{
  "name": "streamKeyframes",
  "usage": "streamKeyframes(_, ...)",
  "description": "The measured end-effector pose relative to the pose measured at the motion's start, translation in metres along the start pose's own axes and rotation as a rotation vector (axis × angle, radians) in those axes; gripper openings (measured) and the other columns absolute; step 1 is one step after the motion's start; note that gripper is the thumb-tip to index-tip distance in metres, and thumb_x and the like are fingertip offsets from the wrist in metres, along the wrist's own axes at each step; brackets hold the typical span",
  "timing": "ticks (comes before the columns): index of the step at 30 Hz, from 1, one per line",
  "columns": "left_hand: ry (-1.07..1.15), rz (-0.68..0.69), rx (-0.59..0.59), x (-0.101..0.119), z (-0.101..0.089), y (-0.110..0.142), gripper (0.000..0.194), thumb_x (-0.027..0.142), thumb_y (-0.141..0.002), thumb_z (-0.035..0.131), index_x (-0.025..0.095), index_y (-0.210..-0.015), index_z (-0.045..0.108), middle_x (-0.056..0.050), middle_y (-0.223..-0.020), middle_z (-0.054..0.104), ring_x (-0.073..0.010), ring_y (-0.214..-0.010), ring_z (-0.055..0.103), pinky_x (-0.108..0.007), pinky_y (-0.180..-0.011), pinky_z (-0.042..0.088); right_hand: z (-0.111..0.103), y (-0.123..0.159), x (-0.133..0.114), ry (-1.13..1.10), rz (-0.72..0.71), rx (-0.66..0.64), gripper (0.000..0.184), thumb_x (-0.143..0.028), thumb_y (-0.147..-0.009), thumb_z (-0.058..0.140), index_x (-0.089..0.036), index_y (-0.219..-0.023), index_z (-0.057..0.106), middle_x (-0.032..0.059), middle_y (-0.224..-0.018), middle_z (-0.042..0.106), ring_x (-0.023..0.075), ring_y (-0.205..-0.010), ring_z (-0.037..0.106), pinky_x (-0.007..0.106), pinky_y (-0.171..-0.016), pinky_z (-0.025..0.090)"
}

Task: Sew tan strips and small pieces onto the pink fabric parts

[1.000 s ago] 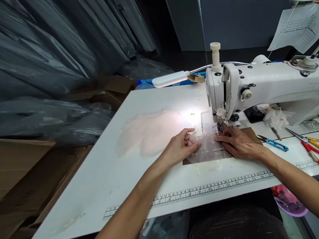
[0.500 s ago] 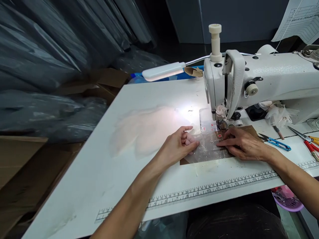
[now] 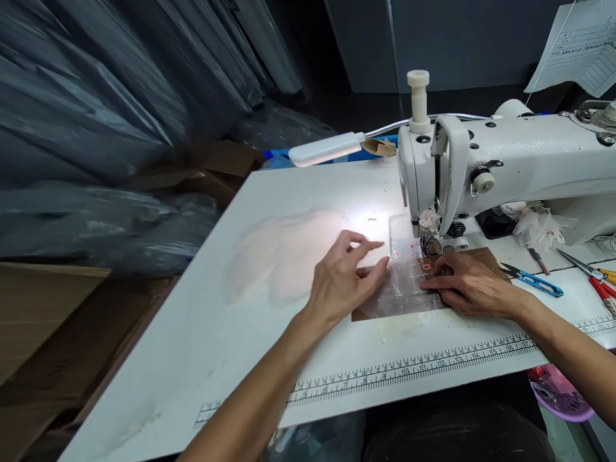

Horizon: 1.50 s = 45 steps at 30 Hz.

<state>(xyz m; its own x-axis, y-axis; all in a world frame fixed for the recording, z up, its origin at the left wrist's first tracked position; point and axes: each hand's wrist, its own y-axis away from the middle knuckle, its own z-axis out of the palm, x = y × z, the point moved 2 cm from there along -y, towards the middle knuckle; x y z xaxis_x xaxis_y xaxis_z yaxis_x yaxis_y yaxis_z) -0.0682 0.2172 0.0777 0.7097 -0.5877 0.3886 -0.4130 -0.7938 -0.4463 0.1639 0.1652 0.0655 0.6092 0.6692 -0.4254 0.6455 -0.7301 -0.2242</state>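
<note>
My left hand [image 3: 344, 276] is over the left edge of a brown sheet with clear film on it [image 3: 397, 298], its thumb and forefinger apart with nothing visible between them. On the sheet's right part rests my right hand [image 3: 466, 285], forefinger stretched out and the other fingers bent, pressing down just in front of the presser foot. The white sewing machine [image 3: 430, 186] stands behind, its needle area [image 3: 430, 245] close to the sheet's back edge. Small red marks show on the film near the foot. Pale pink sheer fabric [image 3: 283, 256] lies to the left.
Blue thread snips [image 3: 536, 280] and red-handled scissors [image 3: 599, 285] lie to the right. A lit lamp [image 3: 327, 149] hangs over the white table [image 3: 231, 359]. A printed ruler [image 3: 404, 372] runs along the front edge. Cardboard boxes [image 3: 43, 314] stand at left, a purple basket [image 3: 565, 401] below right.
My left hand has lifted and its curled fingers have straightened. My right hand stays nearly in place on the sheet. The whole view has shifted slightly.
</note>
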Motion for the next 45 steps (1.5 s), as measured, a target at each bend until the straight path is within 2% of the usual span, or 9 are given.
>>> streamKeyframes(2, -0.117, 0.336, -0.038, 0.008, 0.008, -0.006, 0.023, 0.029, -0.094, 0.05, 0.017, -0.094, 0.069, -0.008, -0.098, 0.066, -0.016, -0.072, 0.06, -0.028, -0.056, 0.049, 0.0, 0.0, 0.0, 0.009, 0.008, 0.006, 0.035, -0.013, -0.089, 0.05, -0.023, -0.116, 0.071, 0.0117, -0.107, 0.057, 0.0227, -0.1, 0.055, 0.041, -0.088, 0.053)
streamKeyframes(4, -0.2, 0.573, -0.112, 0.014, 0.018, -0.01, 0.026, 0.023, -0.097, 0.044, 0.015, -0.09, 0.068, -0.008, -0.096, 0.069, -0.0175, -0.077, 0.062, -0.031, -0.063, 0.051, 0.001, 0.001, 0.0, 0.021, 0.017, 0.016, 0.035, -0.013, -0.089, 0.05, -0.024, -0.115, 0.071, 0.0114, -0.107, 0.056, 0.0227, -0.1, 0.055, 0.041, -0.087, 0.053)
streamKeyframes(6, -0.273, 0.69, -0.154, 0.015, 0.027, -0.013, 0.028, 0.022, -0.098, 0.042, 0.013, -0.093, 0.068, -0.009, -0.1, 0.071, -0.0189, -0.08, 0.064, -0.033, -0.067, 0.051, 0.001, 0.001, 0.0, 0.023, 0.017, 0.024, 0.035, -0.013, -0.088, 0.051, -0.024, -0.115, 0.071, 0.0114, -0.107, 0.057, 0.0229, -0.099, 0.055, 0.042, -0.087, 0.053)
streamKeyframes(8, -0.319, 0.741, -0.185, 0.014, 0.034, -0.016, 0.03, 0.024, -0.099, 0.04, 0.011, -0.098, 0.068, -0.011, -0.107, 0.071, -0.0205, -0.082, 0.064, -0.034, -0.068, 0.051, 0.002, 0.002, 0.0, 0.016, 0.015, 0.034, 0.035, -0.012, -0.088, 0.051, -0.023, -0.115, 0.071, 0.0116, -0.107, 0.058, 0.0231, -0.099, 0.056, 0.042, -0.087, 0.054)
streamKeyframes(14, -0.344, 0.717, -0.279, 0.009, 0.043, -0.032, 0.033, 0.026, -0.099, 0.039, 0.01, -0.104, 0.068, -0.012, -0.112, 0.07, -0.0229, -0.085, 0.062, -0.038, -0.071, 0.049, 0.007, 0.001, 0.005, 0.026, 0.053, 0.161, 0.033, -0.013, -0.09, 0.049, -0.017, -0.115, 0.07, 0.0143, -0.105, 0.058, 0.0232, -0.096, 0.059, 0.041, -0.085, 0.057)
streamKeyframes(21, -0.067, 0.554, -0.273, 0.002, 0.043, -0.03, 0.039, 0.037, -0.1, 0.038, 0.012, -0.122, 0.058, -0.011, -0.114, 0.068, -0.0242, -0.093, 0.057, -0.042, -0.081, 0.048, 0.009, 0.002, 0.006, 0.054, 0.056, 0.185, 0.033, -0.014, -0.093, 0.047, -0.015, -0.12, 0.067, 0.0147, -0.105, 0.058, 0.0237, -0.097, 0.06, 0.042, -0.087, 0.057)
streamKeyframes(27, -0.106, 0.554, -0.275, 0.005, 0.042, -0.026, 0.038, 0.034, -0.101, 0.035, 0.01, -0.117, 0.06, -0.014, -0.11, 0.065, -0.0235, -0.094, 0.057, -0.039, -0.079, 0.045, 0.009, 0.001, 0.007, 0.03, 0.053, 0.176, 0.034, -0.017, -0.096, 0.043, -0.015, -0.121, 0.066, 0.0152, -0.105, 0.056, 0.0237, -0.096, 0.06, 0.043, -0.083, 0.059)
streamKeyframes(33, -0.139, 0.579, -0.242, 0.005, 0.04, -0.025, 0.041, 0.037, -0.101, 0.035, 0.01, -0.118, 0.061, -0.014, -0.105, 0.069, -0.0246, -0.094, 0.059, -0.039, -0.079, 0.043, 0.01, 0.002, 0.009, 0.016, 0.061, 0.168, 0.034, -0.017, -0.096, 0.044, -0.02, -0.123, 0.064, 0.0137, -0.109, 0.055, 0.0235, -0.101, 0.059, 0.044, -0.088, 0.058)
streamKeyframes(45, -0.156, 0.61, -0.229, 0.003, 0.042, -0.021, 0.041, 0.038, -0.1, 0.039, 0.013, -0.121, 0.062, -0.015, -0.117, 0.068, -0.0273, -0.101, 0.059, -0.044, -0.084, 0.044, 0.008, 0.002, 0.007, 0.01, 0.071, 0.145, 0.033, -0.015, -0.095, 0.045, -0.016, -0.12, 0.067, 0.0149, -0.107, 0.056, 0.0233, -0.099, 0.06, 0.044, -0.088, 0.058)
